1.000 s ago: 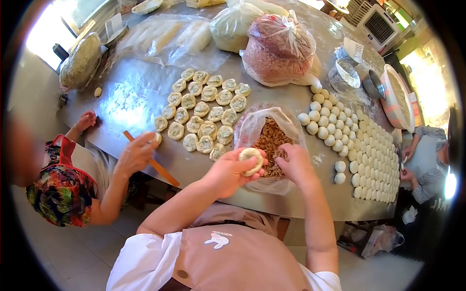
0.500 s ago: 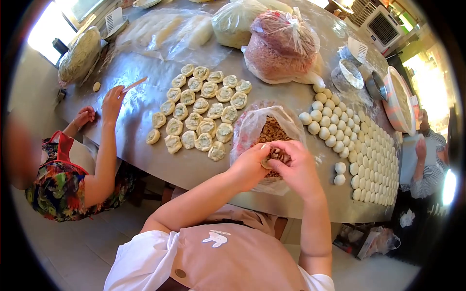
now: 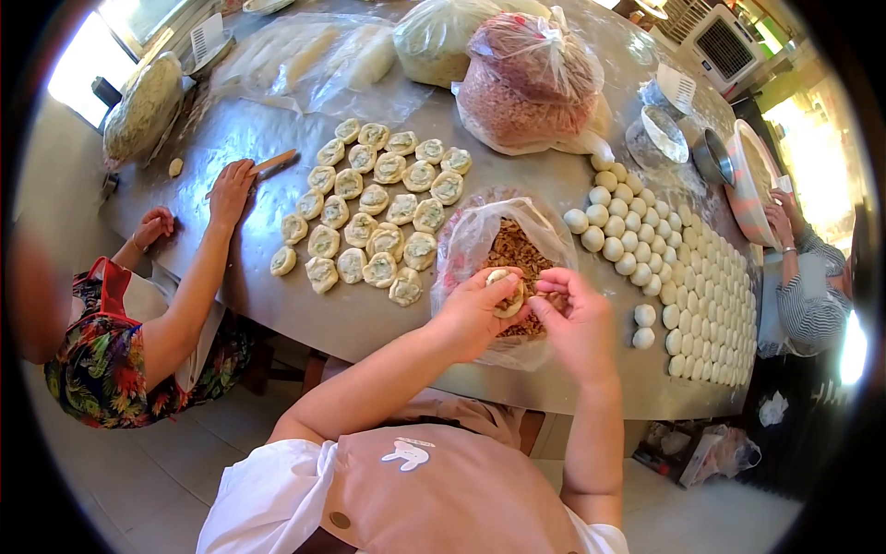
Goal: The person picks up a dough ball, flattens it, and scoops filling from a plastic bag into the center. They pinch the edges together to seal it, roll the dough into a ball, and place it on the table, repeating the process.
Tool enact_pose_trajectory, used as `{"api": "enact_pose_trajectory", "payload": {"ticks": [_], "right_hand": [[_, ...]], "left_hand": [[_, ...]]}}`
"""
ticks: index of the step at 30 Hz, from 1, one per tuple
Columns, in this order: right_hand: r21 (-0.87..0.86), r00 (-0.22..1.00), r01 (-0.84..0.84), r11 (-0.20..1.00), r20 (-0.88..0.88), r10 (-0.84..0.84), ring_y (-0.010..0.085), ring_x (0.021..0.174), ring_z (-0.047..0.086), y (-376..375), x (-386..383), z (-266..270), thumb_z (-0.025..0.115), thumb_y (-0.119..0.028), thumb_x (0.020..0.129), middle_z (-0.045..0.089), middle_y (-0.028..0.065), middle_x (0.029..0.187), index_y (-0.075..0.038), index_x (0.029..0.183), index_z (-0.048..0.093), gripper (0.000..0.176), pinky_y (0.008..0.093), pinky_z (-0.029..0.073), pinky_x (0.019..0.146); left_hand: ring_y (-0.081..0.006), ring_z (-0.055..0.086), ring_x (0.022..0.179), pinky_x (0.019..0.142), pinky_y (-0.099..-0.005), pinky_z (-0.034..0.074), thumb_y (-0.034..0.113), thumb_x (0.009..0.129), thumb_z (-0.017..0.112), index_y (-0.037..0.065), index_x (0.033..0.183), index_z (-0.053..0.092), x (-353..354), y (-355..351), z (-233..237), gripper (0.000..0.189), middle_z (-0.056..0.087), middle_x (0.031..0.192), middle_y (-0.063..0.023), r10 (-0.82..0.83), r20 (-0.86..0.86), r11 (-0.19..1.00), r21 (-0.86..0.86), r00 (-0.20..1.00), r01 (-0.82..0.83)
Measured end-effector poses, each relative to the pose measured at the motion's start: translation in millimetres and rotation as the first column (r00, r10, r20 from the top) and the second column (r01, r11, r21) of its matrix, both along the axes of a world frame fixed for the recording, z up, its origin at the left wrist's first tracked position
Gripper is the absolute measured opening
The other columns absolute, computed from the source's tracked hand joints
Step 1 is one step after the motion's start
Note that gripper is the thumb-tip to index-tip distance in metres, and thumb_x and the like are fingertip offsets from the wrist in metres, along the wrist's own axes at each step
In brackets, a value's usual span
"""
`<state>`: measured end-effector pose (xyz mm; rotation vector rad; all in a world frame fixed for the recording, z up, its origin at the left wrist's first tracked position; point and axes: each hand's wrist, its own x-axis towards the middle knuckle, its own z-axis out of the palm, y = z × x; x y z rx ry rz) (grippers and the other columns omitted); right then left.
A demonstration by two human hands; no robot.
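My left hand (image 3: 472, 316) is closed around a small dough piece (image 3: 506, 294), cupped with its pale rim showing. Beneath both hands, an open plastic bag (image 3: 461, 242) holds chopped brown filling (image 3: 519, 249). Just to the right of the dough is my right hand (image 3: 577, 319), its thumb and fingertips drawn together over the bag; whether filling sits between them is hard to make out. Left of the bag lie rows of flattened filled dough rounds (image 3: 384, 242). On the right, many smooth white dough balls (image 3: 637, 231) stand in rows.
Large tied bags of pink filling (image 3: 526, 88) and greenish filling (image 3: 434, 46) stand at the back of the metal table (image 3: 406, 337). A co-worker at left presses on a wooden stick (image 3: 275, 161). At right, another person's hands touch a big basin (image 3: 746, 198) near metal bowls (image 3: 712, 159).
My right hand has drawn away from the dough to the right, uncovering its rim. The left co-worker's hand has lowered to the table with the stick. The person at right has reached to the basin.
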<state>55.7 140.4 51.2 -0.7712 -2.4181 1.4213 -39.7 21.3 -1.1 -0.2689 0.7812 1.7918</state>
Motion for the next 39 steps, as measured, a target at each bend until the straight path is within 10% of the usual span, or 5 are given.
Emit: {"api": "enact_pose_trajectory", "payload": {"ticks": [11,20,26,35,39], "right_hand": [[0.410,0.987,-0.110,0.905,-0.062,0.148,0.0255,0.084,0.061,-4.1,-4.1,0.8,0.070,-0.007,0.081,0.066,0.0091,0.089,-0.007,0.100,0.068,0.019,0.0347,0.051,0.073],[0.048,0.996,0.016,0.999,-0.091,-0.011,0.0263,0.084,0.061,-2.2,0.3,-10.5,0.068,-0.008,0.085,0.065,0.0099,0.088,-0.006,0.096,0.069,0.011,0.0343,0.051,0.071],[0.261,0.991,-0.081,0.962,-0.085,0.106,0.0265,0.085,0.062,-3.8,4.1,-11.7,0.069,-0.008,0.083,0.066,0.0099,0.089,-0.007,0.095,0.069,0.012,0.0340,0.051,0.073],[0.078,0.981,-0.035,0.996,-0.187,0.049,0.0282,0.084,0.061,-9.2,7.0,-13.7,0.075,-0.011,0.078,0.066,0.0096,0.089,-0.006,0.102,0.067,0.026,0.0376,0.050,0.078],[0.464,0.976,-0.091,0.881,-0.133,0.171,0.0281,0.083,0.059,-19.8,3.8,-0.4,0.078,-0.010,0.072,0.064,0.0073,0.083,-0.006,0.098,0.064,0.029,0.0390,0.048,0.078]], "left_hand": [[-0.0190,0.055,0.110,0.098,-0.0367,0.050,0.017,0.102,0.045,0.005,0.121,0.051,0.4,-3.2,-4.9,0.023,0.054,0.118,-0.0077,-0.081,-0.032,0.993,0.081,0.996,0.083],[-0.0187,0.052,0.116,0.105,-0.0376,0.045,0.013,0.102,0.046,0.006,0.125,0.048,1.9,-8.1,-1.0,0.024,0.050,0.125,-0.0074,-0.111,-0.106,0.989,0.088,0.988,0.120],[-0.0180,0.051,0.116,0.103,-0.0366,0.045,0.015,0.102,0.046,0.007,0.126,0.047,3.2,-9.1,-6.4,0.025,0.050,0.125,-0.0069,-0.115,-0.132,0.986,0.107,0.985,0.130],[-0.0189,0.057,0.109,0.095,-0.0354,0.049,0.014,0.102,0.046,0.007,0.124,0.049,-0.4,-8.9,-3.5,0.024,0.057,0.115,-0.0065,-0.049,-0.059,0.995,0.086,0.997,0.054],[-0.0182,0.059,0.103,0.088,-0.0344,0.051,0.015,0.101,0.047,0.007,0.124,0.049,4.1,-4.8,7.0,0.025,0.058,0.112,-0.0067,-0.033,-0.068,0.999,0.008,0.997,0.034]]}}
